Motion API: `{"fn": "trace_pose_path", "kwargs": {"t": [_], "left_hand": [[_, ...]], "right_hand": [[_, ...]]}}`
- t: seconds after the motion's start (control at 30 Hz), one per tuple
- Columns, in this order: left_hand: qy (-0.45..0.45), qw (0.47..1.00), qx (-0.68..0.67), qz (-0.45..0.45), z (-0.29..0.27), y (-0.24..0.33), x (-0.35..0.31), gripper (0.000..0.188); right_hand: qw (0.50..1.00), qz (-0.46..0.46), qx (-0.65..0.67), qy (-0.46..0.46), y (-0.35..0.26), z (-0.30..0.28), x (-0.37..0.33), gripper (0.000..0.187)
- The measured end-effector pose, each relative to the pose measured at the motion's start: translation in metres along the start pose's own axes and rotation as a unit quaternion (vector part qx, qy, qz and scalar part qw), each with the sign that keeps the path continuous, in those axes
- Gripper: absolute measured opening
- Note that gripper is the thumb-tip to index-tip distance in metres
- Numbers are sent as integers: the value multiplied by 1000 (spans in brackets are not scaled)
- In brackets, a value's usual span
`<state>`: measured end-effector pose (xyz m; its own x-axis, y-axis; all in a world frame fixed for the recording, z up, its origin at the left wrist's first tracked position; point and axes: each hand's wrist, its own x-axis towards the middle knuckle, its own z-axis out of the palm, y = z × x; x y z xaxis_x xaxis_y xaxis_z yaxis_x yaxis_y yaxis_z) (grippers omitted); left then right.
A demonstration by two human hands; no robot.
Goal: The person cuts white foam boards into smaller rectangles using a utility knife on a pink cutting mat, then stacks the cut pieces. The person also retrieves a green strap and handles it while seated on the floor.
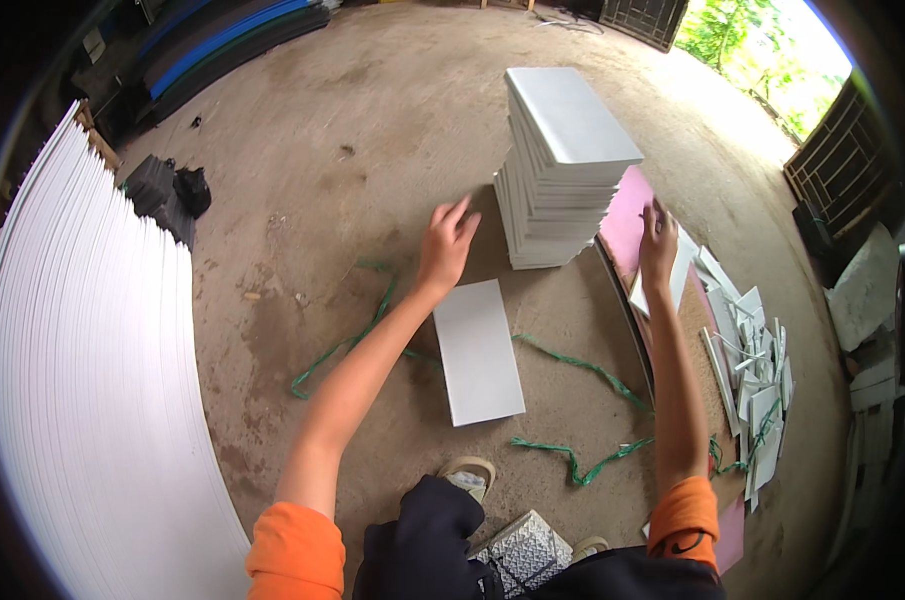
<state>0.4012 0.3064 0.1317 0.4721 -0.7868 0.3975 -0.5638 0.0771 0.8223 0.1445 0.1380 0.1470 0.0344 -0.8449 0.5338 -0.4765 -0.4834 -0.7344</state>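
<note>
Orange sleeves (294, 552), left hand (448, 245) loose, right hand (658, 243) outstretched

- You stand on a grey-brown concrete floor (312, 130), blotched with dark stains (270, 335).
- At your upper right, a wide opening (787, 50) shows green foliage (727, 32) outside.
- Dark barred panels (838, 150) flank it on both sides.
- Daylight whitens the floor beside it.

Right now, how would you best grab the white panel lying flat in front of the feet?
Probably by its long edges, left hand from the left, right hand from the right: the white panel lies flat, so its broad face offers nothing to pinch.
</note>
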Motion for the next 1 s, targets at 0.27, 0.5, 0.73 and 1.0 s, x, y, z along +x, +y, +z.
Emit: {"fn": "trace_pose_path", "kwargs": {"t": [0.27,0.5,0.73,1.0], "left_hand": [[-76,995,-2,64,67,43,97,51],[-84,996,-38,-13,69,64,108,52],[-50,995,-74,-54,61,66,106,44],[-38,990,-102,-84,72,49,99,45]], "right_hand": [[989,15,-112,-93,-33,33,82,45],[993,61,-85,-52,-47,33,88,40],[994,76,-57,-54,-58,31,78,39],[993,100,3,-56,-37,34,73,47]]}}
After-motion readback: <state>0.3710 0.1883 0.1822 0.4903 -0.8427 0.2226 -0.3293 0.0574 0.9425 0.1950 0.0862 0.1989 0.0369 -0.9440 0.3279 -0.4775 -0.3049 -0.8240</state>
